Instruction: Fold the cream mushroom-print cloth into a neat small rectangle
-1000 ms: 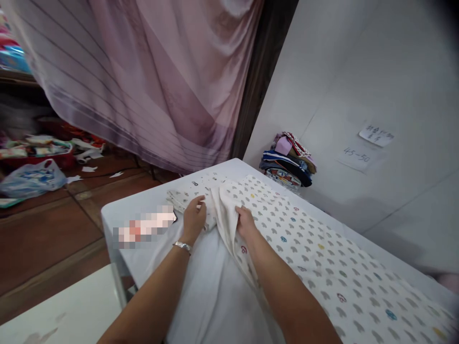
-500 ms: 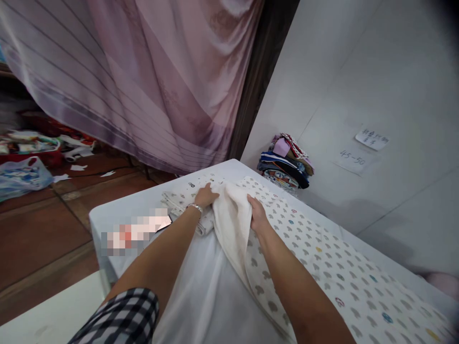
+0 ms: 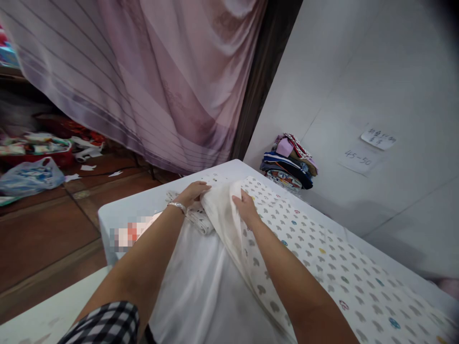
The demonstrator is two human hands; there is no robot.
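One patterned cloth [image 3: 311,267] is lying over the bench [image 3: 143,201], from the frame's centre to the lower right. Its pale underside [image 3: 219,205] is showing at the centre, probably because the raised edge [image 3: 235,190] is being held from falling flat. Your right hand [image 3: 245,209] is pinching this edge between thumb and fingers. Your left hand [image 3: 193,192], with fingers partly curled, is touching the opposite side; whether it is gripping, the view is not showing.

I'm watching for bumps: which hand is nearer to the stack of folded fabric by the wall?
Right. The right hand, gripping the patterned cloth, is left of the stack and nearer the camera; the left hand, at the cloth's white fold, is farther left.
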